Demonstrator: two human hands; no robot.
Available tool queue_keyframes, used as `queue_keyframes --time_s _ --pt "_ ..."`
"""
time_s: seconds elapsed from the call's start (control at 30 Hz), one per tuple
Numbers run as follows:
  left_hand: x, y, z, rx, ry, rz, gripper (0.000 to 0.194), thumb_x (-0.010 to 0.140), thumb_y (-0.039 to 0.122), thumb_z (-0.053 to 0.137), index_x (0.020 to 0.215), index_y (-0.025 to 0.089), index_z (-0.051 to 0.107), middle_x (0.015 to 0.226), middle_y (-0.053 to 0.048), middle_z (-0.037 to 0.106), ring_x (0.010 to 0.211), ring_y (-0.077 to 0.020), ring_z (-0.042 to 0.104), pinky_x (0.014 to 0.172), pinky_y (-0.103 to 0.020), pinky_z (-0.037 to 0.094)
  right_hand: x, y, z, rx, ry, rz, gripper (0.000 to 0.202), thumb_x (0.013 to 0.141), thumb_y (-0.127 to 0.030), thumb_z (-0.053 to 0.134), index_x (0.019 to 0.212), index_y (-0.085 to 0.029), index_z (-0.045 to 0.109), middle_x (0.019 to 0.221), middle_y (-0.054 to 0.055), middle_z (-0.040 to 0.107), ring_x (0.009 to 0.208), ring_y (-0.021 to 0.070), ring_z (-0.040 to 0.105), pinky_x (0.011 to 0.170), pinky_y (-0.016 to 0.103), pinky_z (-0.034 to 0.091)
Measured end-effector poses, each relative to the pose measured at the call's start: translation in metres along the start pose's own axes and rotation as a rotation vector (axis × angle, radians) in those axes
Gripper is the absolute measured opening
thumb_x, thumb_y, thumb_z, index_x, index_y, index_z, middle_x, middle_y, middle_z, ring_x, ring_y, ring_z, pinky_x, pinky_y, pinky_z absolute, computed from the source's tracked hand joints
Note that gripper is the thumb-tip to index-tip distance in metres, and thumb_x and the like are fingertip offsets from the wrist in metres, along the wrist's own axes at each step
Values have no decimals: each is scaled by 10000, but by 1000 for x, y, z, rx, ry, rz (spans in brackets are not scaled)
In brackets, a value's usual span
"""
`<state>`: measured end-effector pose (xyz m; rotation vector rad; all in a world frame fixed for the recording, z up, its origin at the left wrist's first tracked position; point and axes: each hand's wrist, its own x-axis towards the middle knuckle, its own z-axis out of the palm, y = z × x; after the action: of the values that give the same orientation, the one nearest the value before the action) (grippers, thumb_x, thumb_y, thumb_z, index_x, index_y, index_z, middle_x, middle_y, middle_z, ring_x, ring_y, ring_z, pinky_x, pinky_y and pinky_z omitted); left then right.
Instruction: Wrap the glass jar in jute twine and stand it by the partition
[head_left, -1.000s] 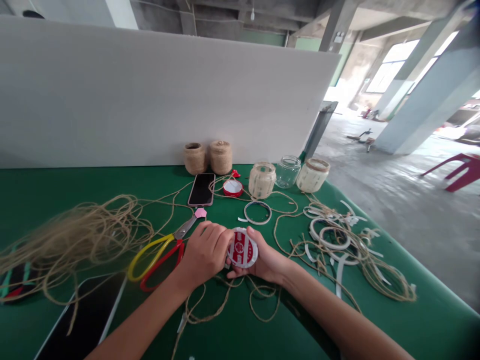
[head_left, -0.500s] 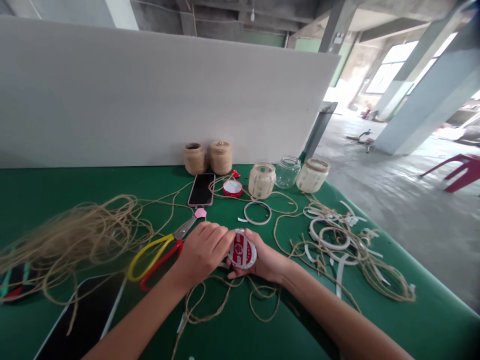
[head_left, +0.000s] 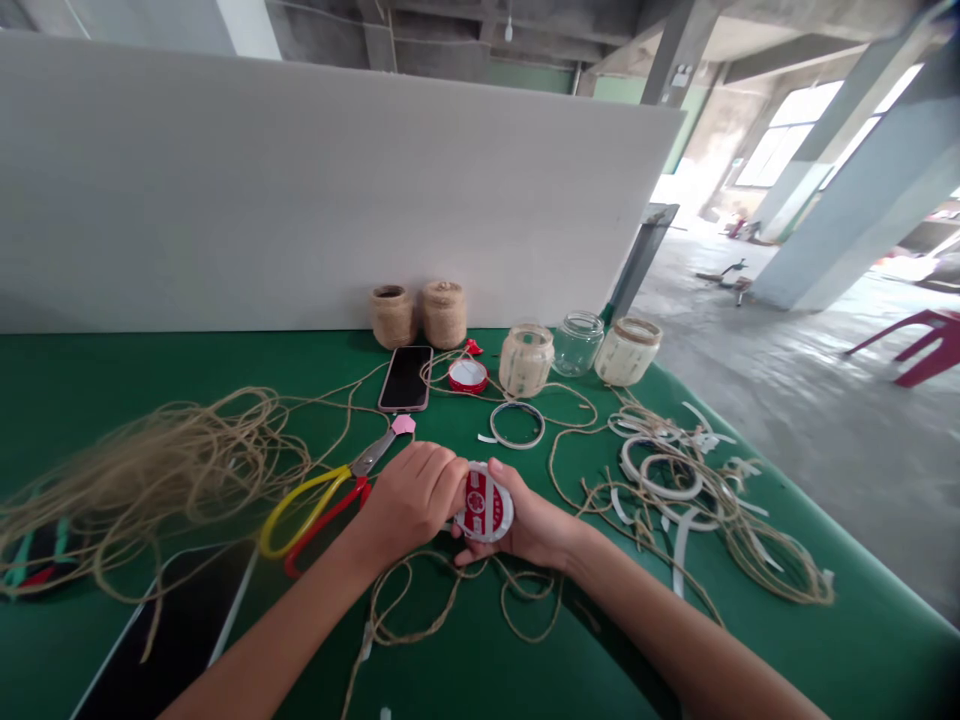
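A round red-and-white jar lid (head_left: 486, 503), its printed top facing me, is between my hands above the table. My right hand (head_left: 529, 520) grips it from the right, thumb on the upper rim and fingers beneath. Curled over its left edge is my left hand (head_left: 422, 490); those fingertips are partly hidden. Loops of jute twine (head_left: 439, 615) lie just below the hands. To the left rest scissors (head_left: 360, 468) with one yellow and one red handle. A ring of tape (head_left: 517, 425) lies beyond the lid.
Two twine-wrapped jars (head_left: 444, 315) stand by the white board (head_left: 300, 200). A clear jar (head_left: 579, 345) stands between two tape-striped jars (head_left: 526, 362). Phone (head_left: 406, 380), red lid (head_left: 468, 376), tangled twine (head_left: 180, 460), tape rolls (head_left: 667, 470) and a tablet-like device (head_left: 172, 630) lie around.
The hands and lid stay nearly in place, with the lid turned slightly and the left fingers a little lower on its edge. The whole view has shifted slightly.
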<state>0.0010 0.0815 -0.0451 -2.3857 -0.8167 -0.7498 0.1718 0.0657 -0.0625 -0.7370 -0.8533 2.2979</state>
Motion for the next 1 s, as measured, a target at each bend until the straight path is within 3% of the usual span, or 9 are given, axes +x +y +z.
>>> queue_keyframes --time_s 0.23,0.4,0.53,0.67,0.8,1.0 --pt "-1 1 2 -45 0 3 58 784 147 521 840 139 510 706 -44 536 673 -180 490 608 -312 399 0 -4 -3 51 -9 8 690 790 -711 275 858 -101 590 671 43 608 538 98 553 733 365 501" --pt "0 3 0 -117 45 -24 49 770 118 474 763 167 482 676 -28 519 654 -163 467 598 -297 389 -1 -10 -6 134 48 -7 663 814 -686 255 937 -107 555 707 57 630 508 98 551 738 360 495" --pt "0 -1 -2 -167 36 -65 72 739 106 453 719 174 461 653 -28 501 637 -165 455 579 -299 376 -2 -16 -11 216 49 -85 622 822 -668 269 974 -124 529 719 75 642 554 115 579 777 344 481" --pt "-2 -10 -4 -214 56 -95 91 731 125 403 674 193 422 621 -30 475 606 -172 432 554 -306 357 -1 -19 -17 273 130 -192 614 819 -669 271 923 -129 545 716 80 645 552 111 570 763 336 484" --pt "-5 -18 -4 -163 78 -169 119 759 164 375 651 204 405 602 -27 453 582 -173 408 547 -313 329 0 -20 -19 260 143 -226 610 818 -668 274 934 -138 552 731 71 651 543 108 560 756 336 489" --pt "-5 -26 2 -31 13 -331 211 789 206 493 597 200 404 588 3 454 563 -146 425 552 -281 325 -1 -18 -15 217 113 -199 619 833 -648 254 968 -121 549 726 83 654 534 115 567 741 341 494"
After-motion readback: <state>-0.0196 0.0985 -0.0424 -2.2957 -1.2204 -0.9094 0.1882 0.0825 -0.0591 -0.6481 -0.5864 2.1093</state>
